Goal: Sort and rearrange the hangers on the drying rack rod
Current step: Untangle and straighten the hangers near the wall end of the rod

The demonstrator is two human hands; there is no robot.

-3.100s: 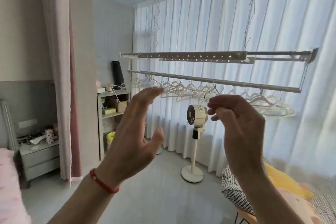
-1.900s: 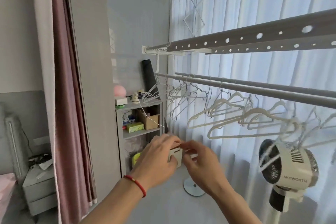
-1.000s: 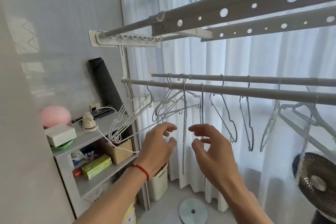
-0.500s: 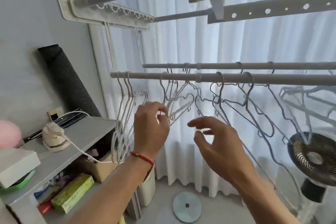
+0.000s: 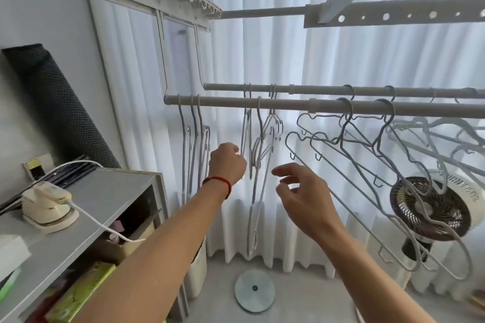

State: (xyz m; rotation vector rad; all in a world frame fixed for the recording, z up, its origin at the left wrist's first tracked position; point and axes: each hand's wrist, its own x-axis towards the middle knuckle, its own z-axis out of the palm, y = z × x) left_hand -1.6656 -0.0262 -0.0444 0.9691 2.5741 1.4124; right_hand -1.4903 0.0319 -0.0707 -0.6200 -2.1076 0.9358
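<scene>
Left hand (image 5: 227, 162), red cord at the wrist, was raised under the front rod (image 5: 288, 105) with fingers curled shut beside a white hanger (image 5: 258, 165); whether they pinched its wire could not be told. Right hand (image 5: 301, 196) hung open, fingers spread, just right of that hanger, touching nothing. More hangers (image 5: 367, 147) hung tilted along the rod to the right, in front of a fan (image 5: 433, 207).

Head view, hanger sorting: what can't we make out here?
- Left hand fingers: curled away behind the knuckles, so a grip on the white hangers is unconfirmed.
- Front rod: right end cut off by the frame edge.
- Far-right hangers: overlapping and washed out against the backlit curtain, uncountable.
</scene>
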